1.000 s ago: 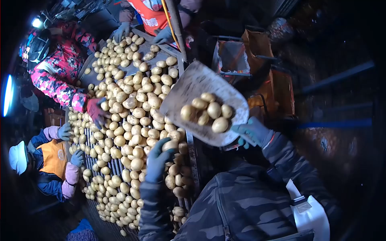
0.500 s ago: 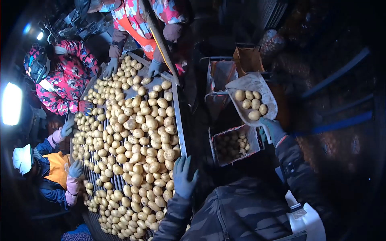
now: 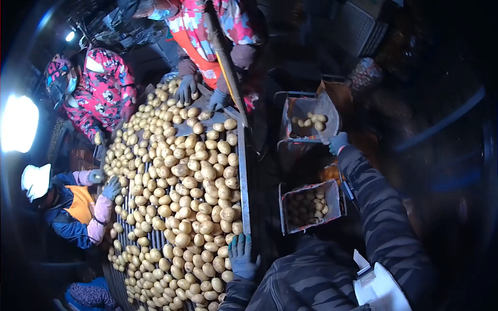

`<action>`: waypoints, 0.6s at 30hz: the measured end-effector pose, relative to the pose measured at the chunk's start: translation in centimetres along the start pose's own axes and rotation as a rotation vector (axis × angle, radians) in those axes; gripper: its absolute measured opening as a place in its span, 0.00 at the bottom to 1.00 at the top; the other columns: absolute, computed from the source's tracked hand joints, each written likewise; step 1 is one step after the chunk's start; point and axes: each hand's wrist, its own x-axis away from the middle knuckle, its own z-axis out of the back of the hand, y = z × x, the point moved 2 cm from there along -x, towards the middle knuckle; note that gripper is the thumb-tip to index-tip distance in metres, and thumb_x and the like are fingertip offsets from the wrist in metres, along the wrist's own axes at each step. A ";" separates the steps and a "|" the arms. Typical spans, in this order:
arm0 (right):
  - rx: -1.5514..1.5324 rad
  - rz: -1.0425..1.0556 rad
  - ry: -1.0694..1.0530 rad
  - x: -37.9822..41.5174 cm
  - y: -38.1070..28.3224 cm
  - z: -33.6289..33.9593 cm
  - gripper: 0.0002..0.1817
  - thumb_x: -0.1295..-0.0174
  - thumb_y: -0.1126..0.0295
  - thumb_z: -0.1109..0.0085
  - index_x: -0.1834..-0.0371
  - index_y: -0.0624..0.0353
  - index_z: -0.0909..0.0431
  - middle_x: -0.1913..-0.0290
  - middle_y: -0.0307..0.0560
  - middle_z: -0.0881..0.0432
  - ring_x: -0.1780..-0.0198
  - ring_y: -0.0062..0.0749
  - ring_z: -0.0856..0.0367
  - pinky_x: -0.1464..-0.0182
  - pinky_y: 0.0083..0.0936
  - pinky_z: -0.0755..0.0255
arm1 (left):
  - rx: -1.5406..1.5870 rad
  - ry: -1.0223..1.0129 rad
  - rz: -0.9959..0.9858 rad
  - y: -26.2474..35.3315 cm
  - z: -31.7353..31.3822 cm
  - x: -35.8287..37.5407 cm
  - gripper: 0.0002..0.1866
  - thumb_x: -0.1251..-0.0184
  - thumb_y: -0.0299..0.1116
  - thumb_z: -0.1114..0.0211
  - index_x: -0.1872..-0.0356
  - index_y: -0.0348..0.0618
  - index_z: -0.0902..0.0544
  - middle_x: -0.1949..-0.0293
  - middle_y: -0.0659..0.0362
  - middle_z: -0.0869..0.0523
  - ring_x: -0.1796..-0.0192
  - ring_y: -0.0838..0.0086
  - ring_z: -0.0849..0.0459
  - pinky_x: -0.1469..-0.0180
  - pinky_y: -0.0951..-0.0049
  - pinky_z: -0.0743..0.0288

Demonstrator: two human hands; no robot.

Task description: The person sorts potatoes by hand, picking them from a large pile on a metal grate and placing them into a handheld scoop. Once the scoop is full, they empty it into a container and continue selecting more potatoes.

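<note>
Closing around the handle of the scoop [image 3: 332,115], the fingers of the person's gloved right hand [image 3: 338,142] hold it tilted over the upper bin [image 3: 299,140]. A few scooped potatoes [image 3: 310,122] are just beyond these fingers, toward the bin's far side; whether they touch the scoop or the bin cannot be told. The lower bin [image 3: 283,210], nearer the person's body than the right fingers, has potatoes inside. The gloved left hand [image 3: 244,258] has its fingers extended and thumb apart, holding nothing, beside the near end of the metal rail [image 3: 242,181]; contact is unclear. Left of those fingers and stretching away past them, a heap of potatoes [image 3: 181,212] covers much of the roller bed [image 3: 157,239]. Farther off, across the bed, is a co-worker in a white hat [image 3: 36,182]; another in a red apron [image 3: 199,59] reaches into the heap's far end.
</note>
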 end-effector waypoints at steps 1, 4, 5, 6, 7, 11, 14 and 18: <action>-0.037 -0.006 0.026 0.7 -0.4 0.1 0.06 0.35 0.68 0.36 0.66 0.56 0.21 0.77 0.47 0.21 0.83 0.35 0.22 0.83 0.38 0.29 | 0.005 -0.004 0.002 0.1 -0.1 0.1 0.49 0.46 0.44 0.25 0.20 0.52 0.33 0.22 0.50 0.31 0.19 0.49 0.38 0.18 0.43 0.47; -0.383 0.039 -0.120 -1.2 3.2 0.8 0.02 0.34 0.67 0.38 0.64 0.50 0.18 0.77 0.45 0.21 0.81 0.37 0.23 0.81 0.41 0.31 | 0.017 0.007 0.029 -0.2 -0.3 0.4 0.49 0.47 0.43 0.24 0.19 0.54 0.32 0.22 0.51 0.31 0.19 0.49 0.38 0.18 0.43 0.48; -0.390 0.043 -0.089 -0.2 3.4 1.1 0.04 0.34 0.66 0.36 0.62 0.52 0.16 0.76 0.45 0.20 0.80 0.36 0.22 0.80 0.40 0.29 | 0.003 0.029 0.015 -0.6 -0.7 0.6 0.49 0.45 0.44 0.25 0.19 0.55 0.33 0.21 0.51 0.32 0.19 0.50 0.38 0.17 0.44 0.48; -0.396 0.046 -0.059 0.8 3.6 1.4 0.07 0.35 0.64 0.35 0.60 0.53 0.14 0.75 0.45 0.19 0.79 0.36 0.21 0.78 0.40 0.27 | -0.002 0.047 -0.004 -0.8 -1.1 0.8 0.49 0.45 0.46 0.25 0.19 0.54 0.33 0.22 0.51 0.31 0.19 0.50 0.38 0.18 0.44 0.48; -0.282 0.080 -0.069 2.2 4.0 2.0 0.09 0.35 0.63 0.34 0.59 0.56 0.15 0.75 0.45 0.19 0.79 0.36 0.21 0.80 0.40 0.27 | -0.008 0.061 -0.026 -1.0 -1.2 0.8 0.49 0.45 0.47 0.25 0.19 0.53 0.33 0.22 0.50 0.31 0.19 0.50 0.38 0.18 0.43 0.48; -0.204 0.007 -0.202 9.3 6.3 3.6 0.14 0.33 0.59 0.34 0.58 0.60 0.17 0.74 0.52 0.16 0.82 0.39 0.19 0.82 0.38 0.25 | -0.037 0.074 -0.026 -1.2 -1.7 1.1 0.48 0.43 0.50 0.25 0.19 0.53 0.34 0.20 0.52 0.33 0.17 0.52 0.40 0.17 0.45 0.49; -0.174 -0.015 -0.296 14.4 8.4 3.3 0.20 0.28 0.53 0.37 0.65 0.62 0.19 0.77 0.52 0.18 0.84 0.42 0.20 0.83 0.41 0.25 | 0.022 0.189 -0.025 -1.1 -2.2 1.7 0.43 0.35 0.51 0.26 0.21 0.51 0.30 0.22 0.49 0.30 0.19 0.50 0.37 0.18 0.48 0.45; -0.065 0.036 -0.485 23.3 7.8 2.6 0.20 0.32 0.52 0.29 0.68 0.60 0.18 0.77 0.51 0.16 0.84 0.39 0.20 0.81 0.38 0.23 | 0.464 0.465 0.032 0.2 -2.0 4.9 0.37 0.35 0.43 0.23 0.27 0.42 0.24 0.31 0.43 0.21 0.26 0.46 0.26 0.22 0.53 0.34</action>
